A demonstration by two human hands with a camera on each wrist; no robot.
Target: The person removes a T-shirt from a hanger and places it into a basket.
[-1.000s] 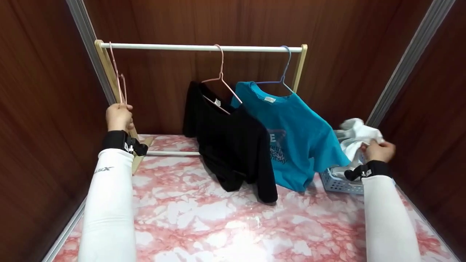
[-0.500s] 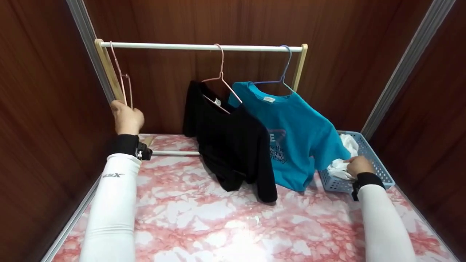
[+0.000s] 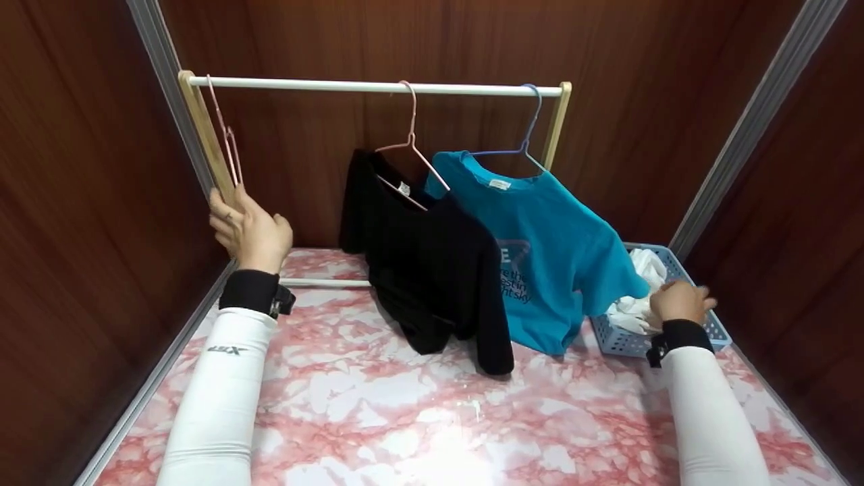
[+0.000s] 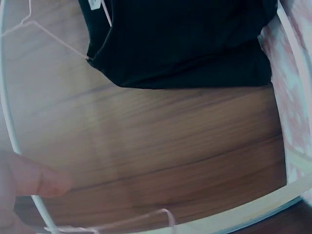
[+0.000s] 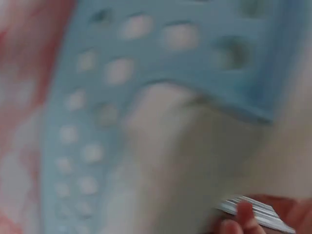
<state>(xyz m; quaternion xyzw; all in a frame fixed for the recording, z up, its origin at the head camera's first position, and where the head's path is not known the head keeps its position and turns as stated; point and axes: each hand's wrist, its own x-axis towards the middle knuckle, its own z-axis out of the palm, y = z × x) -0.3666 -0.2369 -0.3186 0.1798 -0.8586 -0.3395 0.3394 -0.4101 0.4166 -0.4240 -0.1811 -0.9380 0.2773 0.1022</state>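
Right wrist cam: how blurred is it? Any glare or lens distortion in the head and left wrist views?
Right wrist: heavily blurred, holes of the perforated blue basket smeared soft. Head: mostly sharp; slight blur on the left hand, bright glare on the marbled tabletop at bottom centre. Left wrist: hazy and soft; the white top rail bows, probably lens distortion.

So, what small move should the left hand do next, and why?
Perhaps curl the left hand round the bare hanger: the hand looks open right beside it, and the white cloth in the basket is on no hanger.
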